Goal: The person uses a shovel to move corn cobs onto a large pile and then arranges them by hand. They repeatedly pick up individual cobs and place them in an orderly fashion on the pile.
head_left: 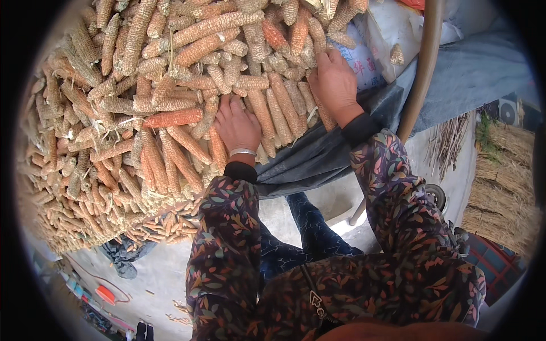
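Bare corn cobs [196, 31], tan to reddish, are heaped thickly across the upper left. My left hand [238, 126] lies palm down on the near edge of the heap, its bent fingers spread over several cobs. Farther right, my right hand [335, 82] rests at the heap's right edge with its fingers reaching forward over the cobs. One cob [322, 108] sticks out from beneath it. Between my hands, several cobs [278, 116] lie side by side, ends toward me. Both palms and some fingertips are hidden. A redder cob [173, 118] lies left of my left hand.
A dark plastic sheet [307, 165] hangs under the heap's near edge. On the right, a curved brown pole [422, 71] rises beside a white printed sack [361, 54]. More cobs [165, 227] lie lower left, near a red object [105, 294] on the pale floor. Dry straw [500, 187] lies far right.
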{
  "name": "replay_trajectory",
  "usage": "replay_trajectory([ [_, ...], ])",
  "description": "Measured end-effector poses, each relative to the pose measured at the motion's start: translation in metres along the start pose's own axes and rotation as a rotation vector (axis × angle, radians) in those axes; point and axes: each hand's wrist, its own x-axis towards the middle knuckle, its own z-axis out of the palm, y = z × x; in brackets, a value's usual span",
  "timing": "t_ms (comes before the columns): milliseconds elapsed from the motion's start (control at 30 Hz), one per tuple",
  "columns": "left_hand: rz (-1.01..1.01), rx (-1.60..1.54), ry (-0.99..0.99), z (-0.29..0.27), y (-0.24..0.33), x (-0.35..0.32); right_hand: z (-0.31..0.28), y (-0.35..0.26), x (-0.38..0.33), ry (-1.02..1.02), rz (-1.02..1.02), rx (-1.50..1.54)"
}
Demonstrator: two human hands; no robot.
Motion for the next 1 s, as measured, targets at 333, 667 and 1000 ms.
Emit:
replay_trajectory([
  [333,0.008,-0.016,0.0,-0.001,-0.001,0.0,-0.008,-0.013,0.0,0.01,0.057,0.034],
  [667,0.011,-0.018,0.013,0.002,-0.002,0.0,-0.007,-0.013,-0.01,0.08,0.106,0.091],
  [1000,0.019,0.053,0.024,0.002,0.002,0.0,0.007,-0.017,-0.024,0.066,-0.082,-0.029],
])
